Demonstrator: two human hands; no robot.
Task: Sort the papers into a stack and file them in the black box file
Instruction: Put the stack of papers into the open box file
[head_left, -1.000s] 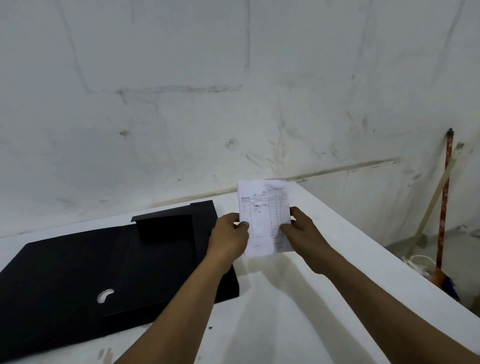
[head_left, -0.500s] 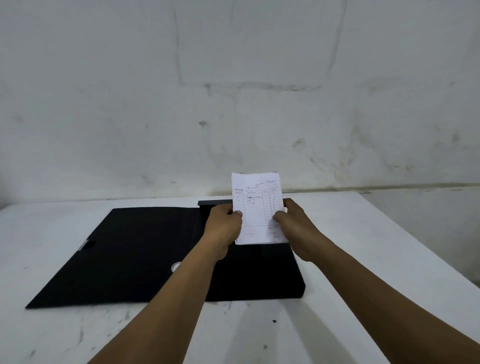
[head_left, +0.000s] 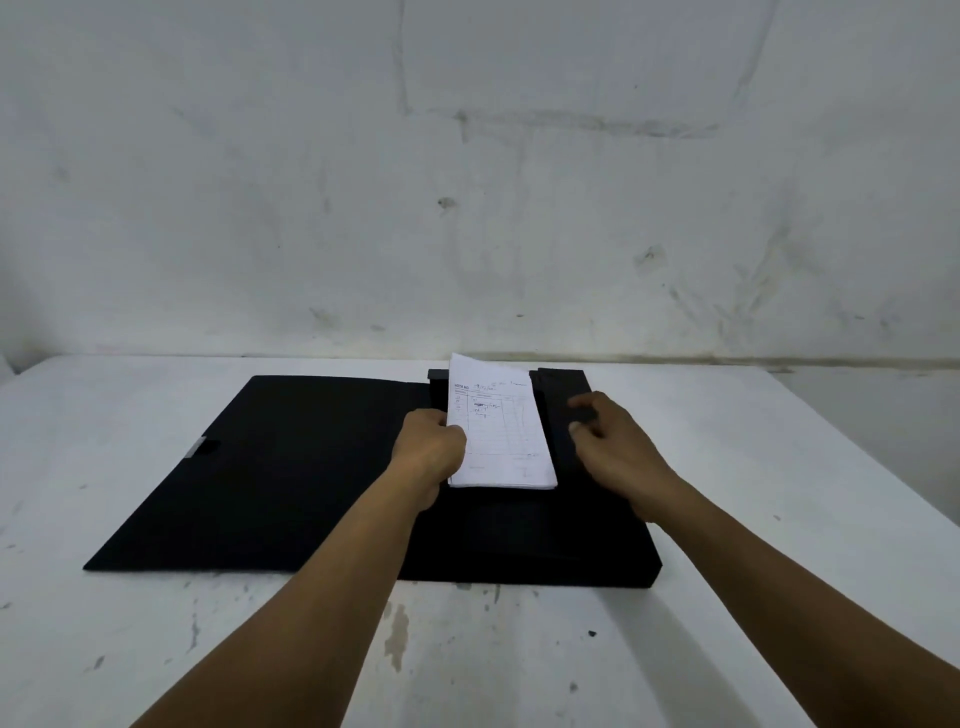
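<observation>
The black box file (head_left: 270, 467) lies open on the white table, lid flat to the left and tray part on the right. A stack of white papers (head_left: 501, 431) with a printed form on top rests inside the tray part, its far end tilted up. My left hand (head_left: 431, 449) grips the stack's left edge. My right hand (head_left: 615, 441) is off the papers, just to their right over the file's right side, fingers loosely curled and holding nothing.
The white table (head_left: 779, 467) is stained and ends at a right edge. A marked white wall (head_left: 467, 208) stands right behind the file.
The view swung so the file is centred. The stack came down from the air into the file. My right hand let go of it and moved right.
</observation>
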